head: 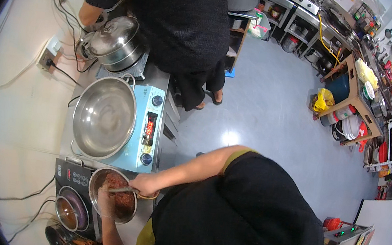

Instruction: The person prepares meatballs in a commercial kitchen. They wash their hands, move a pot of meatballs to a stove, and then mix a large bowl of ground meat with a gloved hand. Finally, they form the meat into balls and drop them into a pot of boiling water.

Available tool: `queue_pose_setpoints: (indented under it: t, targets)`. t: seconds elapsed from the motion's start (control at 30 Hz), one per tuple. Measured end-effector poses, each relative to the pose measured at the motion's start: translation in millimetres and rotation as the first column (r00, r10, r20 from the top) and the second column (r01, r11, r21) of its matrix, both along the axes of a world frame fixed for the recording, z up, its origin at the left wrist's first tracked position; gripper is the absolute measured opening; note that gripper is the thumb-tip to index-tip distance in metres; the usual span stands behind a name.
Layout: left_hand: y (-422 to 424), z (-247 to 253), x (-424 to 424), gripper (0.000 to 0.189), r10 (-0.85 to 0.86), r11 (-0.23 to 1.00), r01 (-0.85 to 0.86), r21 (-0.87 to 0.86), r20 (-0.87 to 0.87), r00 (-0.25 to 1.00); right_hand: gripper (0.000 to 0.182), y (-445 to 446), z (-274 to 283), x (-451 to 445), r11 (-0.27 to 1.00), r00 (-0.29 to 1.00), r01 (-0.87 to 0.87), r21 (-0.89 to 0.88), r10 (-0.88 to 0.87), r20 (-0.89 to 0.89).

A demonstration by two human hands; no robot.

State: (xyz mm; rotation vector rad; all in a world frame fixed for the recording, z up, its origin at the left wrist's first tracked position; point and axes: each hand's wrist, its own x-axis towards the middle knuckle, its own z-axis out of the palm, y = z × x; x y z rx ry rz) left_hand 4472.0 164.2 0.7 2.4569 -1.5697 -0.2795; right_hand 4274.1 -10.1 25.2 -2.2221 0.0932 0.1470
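Note:
A round steel bowl [129,220] stands at the counter's front edge, holding a dark red-brown, chunky food [124,201]. My right hand [146,184] is closed around a long metal utensil [121,189] that reaches over the bowl; an orange loop, seemingly its handle, shows below the fist. My left hand [106,199] is inside the bowl's left side, near the utensil's far end. It is blurred and appears to wear a clear plastic glove. Its fingertips and anything in them cannot be made out.
A wide steel wok [108,119] sits on a light-blue induction cooker [145,134]. Left of the bowl, a black cooktop [76,174] bears a small bowl of brown liquid [66,213]. Beyond are a lidded steamer pot [117,46] and another person [179,21]. Cords [37,185] run along the wall.

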Motion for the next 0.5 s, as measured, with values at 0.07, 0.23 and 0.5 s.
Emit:
queue_pose_setpoints:
  t: [0.07,0.23,0.5]
  targets:
    - [12.2,-19.2,11.2,0.037,0.105,0.978,-0.179,-0.11,-0.483,0.869,0.028,-14.8,47.6,-0.7,0.948,0.965,-0.237,-0.211,0.255,0.062]
    - [-8.6,-1.9,10.5,0.035,0.134,0.985,-0.164,-0.061,-0.34,0.931,0.025,-28.3,170.4,25.1,0.772,0.833,-0.303,-0.559,0.499,0.238]
    - [16.0,41.8,5.4,0.031,0.249,0.965,-0.259,-0.038,-0.171,0.953,0.027,-42.5,243.6,15.5,0.834,0.741,-0.311,-0.457,0.513,0.433]
